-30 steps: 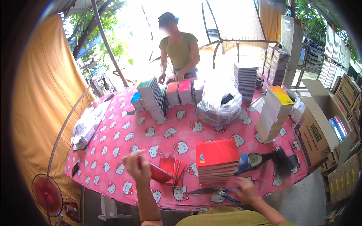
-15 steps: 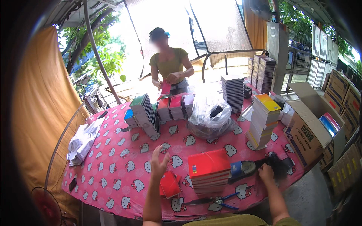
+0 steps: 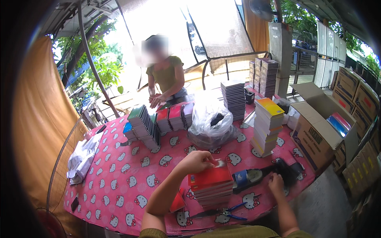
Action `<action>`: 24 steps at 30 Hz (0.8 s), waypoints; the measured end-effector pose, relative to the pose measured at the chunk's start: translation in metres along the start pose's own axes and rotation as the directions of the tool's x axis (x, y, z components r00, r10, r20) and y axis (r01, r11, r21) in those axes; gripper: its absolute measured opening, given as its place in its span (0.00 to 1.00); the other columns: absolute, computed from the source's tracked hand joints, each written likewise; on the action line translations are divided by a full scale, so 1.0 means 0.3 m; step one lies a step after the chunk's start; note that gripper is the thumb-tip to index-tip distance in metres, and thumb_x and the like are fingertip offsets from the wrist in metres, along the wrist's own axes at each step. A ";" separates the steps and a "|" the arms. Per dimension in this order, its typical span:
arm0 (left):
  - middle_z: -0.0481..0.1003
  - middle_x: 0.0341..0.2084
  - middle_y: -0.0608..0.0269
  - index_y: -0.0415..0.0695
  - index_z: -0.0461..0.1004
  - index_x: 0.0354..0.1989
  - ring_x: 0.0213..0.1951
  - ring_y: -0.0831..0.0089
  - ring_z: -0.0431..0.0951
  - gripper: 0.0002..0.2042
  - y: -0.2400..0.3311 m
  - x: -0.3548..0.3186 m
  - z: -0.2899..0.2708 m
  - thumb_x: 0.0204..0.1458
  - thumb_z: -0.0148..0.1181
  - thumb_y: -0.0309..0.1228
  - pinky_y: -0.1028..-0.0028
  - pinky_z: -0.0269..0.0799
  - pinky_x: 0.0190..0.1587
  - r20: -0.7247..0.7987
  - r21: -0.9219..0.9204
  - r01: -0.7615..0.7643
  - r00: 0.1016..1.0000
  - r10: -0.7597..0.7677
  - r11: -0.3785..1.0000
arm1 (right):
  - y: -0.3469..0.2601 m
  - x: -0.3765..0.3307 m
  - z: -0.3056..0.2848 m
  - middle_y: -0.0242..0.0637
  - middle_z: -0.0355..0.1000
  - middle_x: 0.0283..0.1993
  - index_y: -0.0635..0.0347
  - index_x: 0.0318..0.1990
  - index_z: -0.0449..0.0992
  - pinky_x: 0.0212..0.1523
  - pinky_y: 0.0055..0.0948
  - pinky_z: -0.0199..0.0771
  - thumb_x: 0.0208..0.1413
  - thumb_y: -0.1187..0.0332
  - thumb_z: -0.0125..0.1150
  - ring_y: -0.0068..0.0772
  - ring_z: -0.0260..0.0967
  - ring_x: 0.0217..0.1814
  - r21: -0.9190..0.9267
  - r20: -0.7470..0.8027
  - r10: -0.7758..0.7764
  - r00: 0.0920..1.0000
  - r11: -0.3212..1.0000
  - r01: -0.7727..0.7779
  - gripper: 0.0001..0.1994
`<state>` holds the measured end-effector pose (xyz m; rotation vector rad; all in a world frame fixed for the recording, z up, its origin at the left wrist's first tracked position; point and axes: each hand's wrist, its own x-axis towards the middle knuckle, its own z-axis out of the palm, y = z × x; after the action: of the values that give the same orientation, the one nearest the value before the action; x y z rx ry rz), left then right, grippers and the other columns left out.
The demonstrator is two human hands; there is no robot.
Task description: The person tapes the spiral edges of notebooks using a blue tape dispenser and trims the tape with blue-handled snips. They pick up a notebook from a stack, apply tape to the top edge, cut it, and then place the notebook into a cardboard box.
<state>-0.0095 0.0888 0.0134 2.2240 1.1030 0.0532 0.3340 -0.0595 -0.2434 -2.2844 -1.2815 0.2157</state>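
Observation:
My left hand pinches the far edge of the top red notebook on a short stack of red notebooks in front of me. On the pink patterned tablecloth, my right hand rests by the black handle of a large black and blue tape dispenser, just right of the stack. Whether it grips the handle is unclear. More red notebooks lie under my left forearm.
Blue-handled pliers lie at the near table edge. Across the table a person handles rows of notebooks. A clear plastic bag, a tall yellow-topped stack, further stacks and an open cardboard box stand right.
My left hand came down from being raised open and now holds the top notebook's edge. My right hand stayed by the tape dispenser. The view shifted slightly.

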 end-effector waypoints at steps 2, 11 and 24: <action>0.76 0.42 0.51 0.43 0.77 0.41 0.45 0.55 0.75 0.14 -0.069 0.003 0.041 0.49 0.64 0.36 0.64 0.70 0.48 -0.206 0.091 -0.227 0.948 0.242 0.970 | -0.020 -0.004 -0.034 0.53 0.68 0.43 0.63 0.38 0.73 0.45 0.46 0.70 0.45 0.73 0.63 0.57 0.69 0.45 -0.003 -0.053 -0.016 0.998 1.000 0.016 0.12; 0.78 0.28 0.61 0.44 0.74 0.37 0.35 0.59 0.78 0.08 0.119 -0.222 0.050 0.48 0.60 0.28 0.65 0.69 0.43 -0.603 0.085 -0.272 0.752 0.267 0.958 | -0.195 0.061 -0.225 0.49 0.66 0.42 0.62 0.37 0.74 0.43 0.44 0.70 0.43 0.77 0.63 0.55 0.69 0.45 0.109 -0.091 -0.134 0.987 0.984 0.144 0.11; 0.79 0.28 0.64 0.46 0.77 0.36 0.32 0.64 0.79 0.08 0.140 -0.211 0.116 0.48 0.64 0.33 0.67 0.68 0.39 -0.700 0.212 -0.329 0.606 0.378 0.920 | -0.257 0.144 -0.248 0.46 0.73 0.37 0.60 0.38 0.79 0.40 0.41 0.73 0.50 0.70 0.62 0.49 0.74 0.41 -0.006 -0.147 -0.187 0.971 0.982 0.188 0.08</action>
<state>-0.0102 0.0060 0.0248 2.5060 1.0049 1.2060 0.3271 -0.0169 -0.1363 -2.1122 -1.4049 -0.0135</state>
